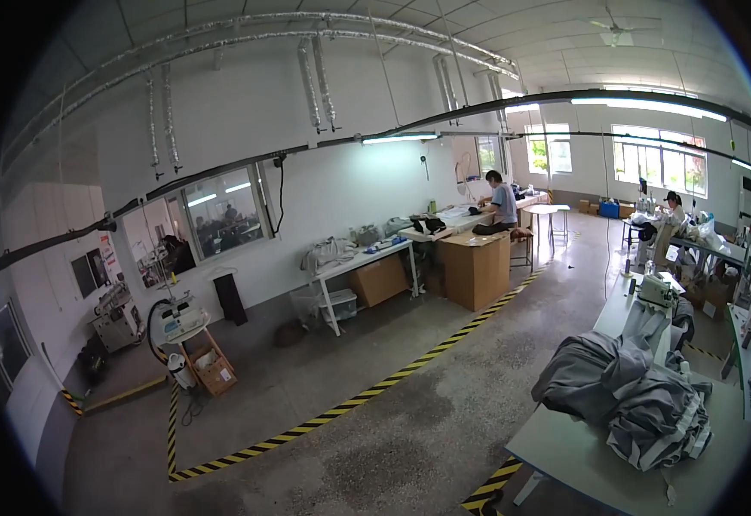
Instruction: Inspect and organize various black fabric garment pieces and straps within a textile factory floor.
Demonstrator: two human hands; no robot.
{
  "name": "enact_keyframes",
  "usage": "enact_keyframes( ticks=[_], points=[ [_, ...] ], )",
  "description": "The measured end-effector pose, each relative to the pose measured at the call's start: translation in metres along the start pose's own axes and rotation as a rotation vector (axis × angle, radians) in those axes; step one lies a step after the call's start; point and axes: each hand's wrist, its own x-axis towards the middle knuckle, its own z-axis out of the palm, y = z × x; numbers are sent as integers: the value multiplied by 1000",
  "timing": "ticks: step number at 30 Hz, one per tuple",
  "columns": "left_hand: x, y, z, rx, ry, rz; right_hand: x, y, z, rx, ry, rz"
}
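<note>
Neither my left hand nor my right hand shows in the head view. Closest to me, at the lower right, stands a pale worktable (556,447). Heaped on it is a pile of grey fabric (625,378) with lighter edges showing among the folds. Just behind the pile, a sewing machine (655,291) sits on the far part of the table, a dark thread cone (626,268) beside it.
Yellow-and-black floor tape (332,419) crosses the concrete floor. A large cardboard box (477,271) stands by the wall tables, where a person (502,206) works. Another person (673,211) is at the far right. A wheeled wooden stand (208,365) carries a machine at left.
</note>
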Motion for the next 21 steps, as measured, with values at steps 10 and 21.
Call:
enact_keyframes(
  ticks=[10, 21],
  points=[
    [338, 108, 95, -231, -42, 39, 181, 165, -136, -29, 417, 271],
    [569, 278, 370, 498, -589, 966, 255, 294, -356, 74, 1116, 938]
  ],
)
